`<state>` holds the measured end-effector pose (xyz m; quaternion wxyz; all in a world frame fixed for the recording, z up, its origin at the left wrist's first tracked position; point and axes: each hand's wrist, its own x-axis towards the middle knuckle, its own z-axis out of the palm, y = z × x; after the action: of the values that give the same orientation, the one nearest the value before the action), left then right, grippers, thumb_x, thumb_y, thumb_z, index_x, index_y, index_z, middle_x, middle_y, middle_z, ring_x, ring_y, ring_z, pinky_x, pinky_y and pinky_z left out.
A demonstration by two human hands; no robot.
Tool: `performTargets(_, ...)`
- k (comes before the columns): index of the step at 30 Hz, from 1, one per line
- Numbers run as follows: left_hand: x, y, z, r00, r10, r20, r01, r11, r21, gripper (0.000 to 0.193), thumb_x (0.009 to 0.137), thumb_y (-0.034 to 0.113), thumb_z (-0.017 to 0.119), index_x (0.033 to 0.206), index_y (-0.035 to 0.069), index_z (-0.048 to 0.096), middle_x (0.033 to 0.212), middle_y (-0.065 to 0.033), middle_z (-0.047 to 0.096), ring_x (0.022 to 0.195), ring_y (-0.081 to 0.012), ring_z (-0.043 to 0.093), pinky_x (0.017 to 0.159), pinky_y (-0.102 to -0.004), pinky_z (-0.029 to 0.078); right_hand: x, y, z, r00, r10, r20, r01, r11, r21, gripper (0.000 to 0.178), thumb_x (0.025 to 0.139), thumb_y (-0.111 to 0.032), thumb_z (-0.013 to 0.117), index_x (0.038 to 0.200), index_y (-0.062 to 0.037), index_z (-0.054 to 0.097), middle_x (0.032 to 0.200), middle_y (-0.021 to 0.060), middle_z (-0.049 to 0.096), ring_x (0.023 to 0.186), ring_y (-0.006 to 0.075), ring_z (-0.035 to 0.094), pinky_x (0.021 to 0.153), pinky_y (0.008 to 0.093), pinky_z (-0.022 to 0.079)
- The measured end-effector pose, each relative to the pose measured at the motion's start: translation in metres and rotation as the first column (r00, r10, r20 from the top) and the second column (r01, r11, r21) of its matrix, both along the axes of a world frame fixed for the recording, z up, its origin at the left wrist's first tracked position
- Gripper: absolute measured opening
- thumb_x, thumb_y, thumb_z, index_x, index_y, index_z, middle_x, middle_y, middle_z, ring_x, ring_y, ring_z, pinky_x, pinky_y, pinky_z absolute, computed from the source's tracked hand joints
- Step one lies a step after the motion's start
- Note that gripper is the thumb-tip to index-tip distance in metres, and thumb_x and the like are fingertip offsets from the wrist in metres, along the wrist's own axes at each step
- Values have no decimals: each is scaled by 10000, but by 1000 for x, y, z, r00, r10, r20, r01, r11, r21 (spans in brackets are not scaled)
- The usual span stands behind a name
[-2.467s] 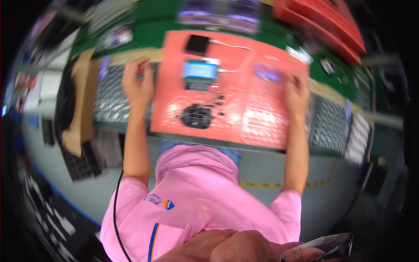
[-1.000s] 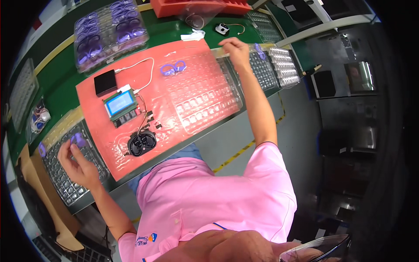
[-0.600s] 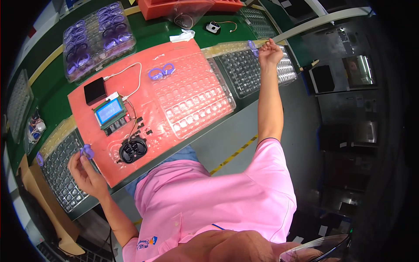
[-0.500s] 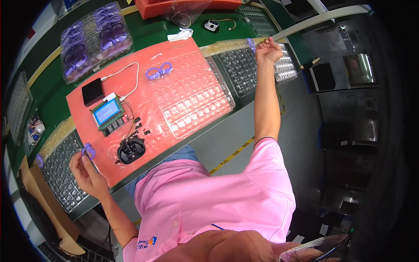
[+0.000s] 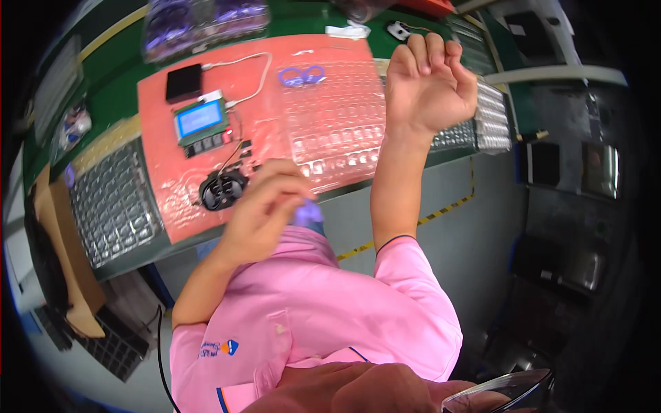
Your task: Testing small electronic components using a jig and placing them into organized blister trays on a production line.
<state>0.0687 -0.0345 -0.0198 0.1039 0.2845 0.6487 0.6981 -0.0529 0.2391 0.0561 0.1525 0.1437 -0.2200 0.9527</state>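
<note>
1. As I look down through the head camera, nearest to me the left grip has its fingers pinched on a purple loop, held at the near edge of the desk; blur hides its exact shape.
2. Raised above the desk's right part, the right grip shows me a bare palm, its fingers loosely curled.
3. Just past the left grip, I see a black oval case on the coral mat, with thin wires leading off it.
4. Beyond that sits a circuit board with a lit blue display; right of it, a clear blister tray lies on the mat.
5. Farther back, I find a black box with a white cable, and a pair of purple rings.
6. At the far side stands a clear tray of purple pieces, blurred.
</note>
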Motion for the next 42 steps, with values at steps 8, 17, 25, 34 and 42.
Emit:
performTargets(8, 24, 38, 5, 909, -155, 387, 31, 950, 310, 166, 1082, -56, 567, 1185, -2, 686, 1494, -157, 509, 1258, -194, 618, 992, -330, 547, 38, -76, -9, 987, -38, -156, 80, 959, 273, 159, 925, -128, 542, 1007, -31, 639, 828, 80, 529, 697, 166, 440, 589, 301, 375)
performTargets(17, 29, 33, -15, 924, -90, 371, -68, 917, 393, 156, 1128, -26, 519, 1228, -27, 639, 1465, -144, 533, 1157, -193, 669, 1004, -357, 561, 44, -100, -11, 975, -98, -197, 155, 943, 294, 167, 937, -111, 530, 1033, -7, 620, 831, 96, 548, 676, 161, 459, 571, 300, 374)
performTargets(25, 27, 26, -18, 915, -89, 393, -103, 891, 442, 148, 1134, -20, 510, 1245, -24, 608, 1340, -131, 621, 1203, -202, 664, 1030, -367, 562, 46, -105, -12, 971, -115, -209, 173, 944, 281, 177, 945, -105, 520, 1046, 1, 619, 843, 104, 550, 675, 164, 455, 576, 302, 378)
performTargets(34, 30, 21, -26, 847, -162, 506, -154, 837, 525, 129, 1148, 24, 511, 1224, -18, 607, 1368, -171, 609, 1272, -252, 660, 1129, -445, 546, 48, -106, -12, 975, -95, -198, 155, 938, 311, 236, 953, -126, 508, 1063, -27, 691, 826, 76, 534, 693, 162, 417, 615, 298, 370)
performTargets(42, 21, 5, -30, 805, -243, 541, -207, 740, 641, 195, 1087, -28, 555, 1275, -10, 605, 1426, -176, 575, 1346, -278, 627, 1182, -452, 520, 38, -109, -17, 972, -149, -181, 190, 953, 236, 180, 940, -105, 521, 1042, 6, 619, 818, 98, 537, 688, 163, 451, 574, 304, 373)
